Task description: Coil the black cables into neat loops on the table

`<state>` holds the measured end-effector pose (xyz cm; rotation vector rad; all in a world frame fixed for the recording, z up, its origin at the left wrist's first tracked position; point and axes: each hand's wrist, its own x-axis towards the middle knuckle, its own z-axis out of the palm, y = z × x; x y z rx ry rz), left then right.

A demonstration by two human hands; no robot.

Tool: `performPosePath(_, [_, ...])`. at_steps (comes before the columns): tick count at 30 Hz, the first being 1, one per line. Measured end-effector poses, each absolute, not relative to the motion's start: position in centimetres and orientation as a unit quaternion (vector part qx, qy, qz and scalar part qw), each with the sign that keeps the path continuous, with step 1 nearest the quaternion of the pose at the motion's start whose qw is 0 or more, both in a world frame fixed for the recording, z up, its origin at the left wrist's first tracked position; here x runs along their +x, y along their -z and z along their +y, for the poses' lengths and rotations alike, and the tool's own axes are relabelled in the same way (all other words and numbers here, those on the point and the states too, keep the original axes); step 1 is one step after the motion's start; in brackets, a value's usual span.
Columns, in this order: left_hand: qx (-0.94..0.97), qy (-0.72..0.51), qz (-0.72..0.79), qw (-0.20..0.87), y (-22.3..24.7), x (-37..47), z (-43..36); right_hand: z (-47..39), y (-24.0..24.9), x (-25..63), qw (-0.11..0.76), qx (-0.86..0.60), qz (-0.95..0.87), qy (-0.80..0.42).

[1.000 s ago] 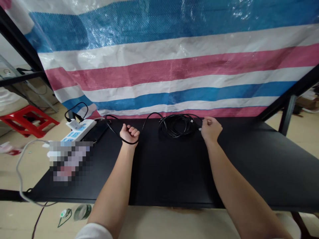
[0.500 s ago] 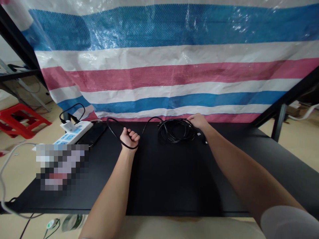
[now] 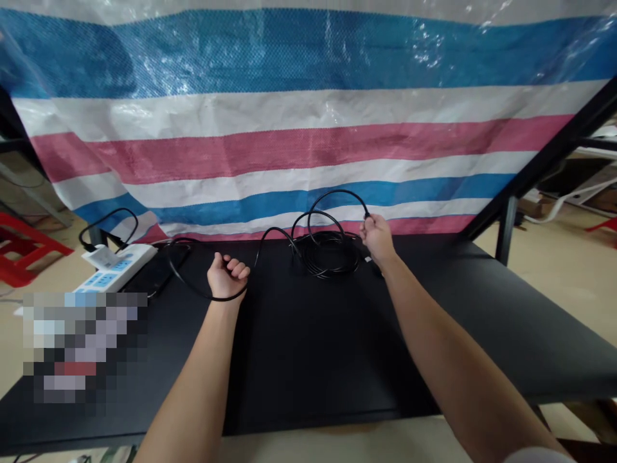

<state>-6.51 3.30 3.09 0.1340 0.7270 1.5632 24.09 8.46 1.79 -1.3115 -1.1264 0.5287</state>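
A black cable (image 3: pixel 330 260) lies in a loose coil at the back middle of the black table (image 3: pixel 308 360). My left hand (image 3: pixel 228 276) is closed on a part of this cable, left of the coil, and a loop hangs round its wrist. Right of the coil, my right hand (image 3: pixel 376 236) pinches a cable end raised above the table, from which the cable arches left down to the coil. A small light-coloured connector (image 3: pixel 368 259) lies beside the coil, below my right hand.
At the left a white power strip (image 3: pixel 116 270) holds a white plug with a black cord, next to a dark flat device (image 3: pixel 157 267). A striped sheet (image 3: pixel 289 148) hangs behind the table. Red stools (image 3: pixel 24 251) stand on the floor at the left.
My right hand has lifted a cable end from the coil's right side, drawing up an arch of cable. My left hand keeps its hold. The view has shifted to the right.
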Motion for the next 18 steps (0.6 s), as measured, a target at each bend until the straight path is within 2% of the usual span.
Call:
performPosePath(4, [0.059,-0.717,0.296,0.629,-3.5,-6.8,2.9,5.8,-2.0,23.1,0.696,-0.470,-0.389,-0.378])
performPosePath(10, [0.019,-0.725,0.329,0.605,-4.0,-6.2,2.6,3.0,-1.7,22.4,0.707,-0.356,-0.338,-0.509])
performPosePath(18, [0.024,-0.725,0.377,0.575,-4.2,-6.0,2.9,1.0,-2.4,22.5,0.699,-0.270,-0.375,-0.546])
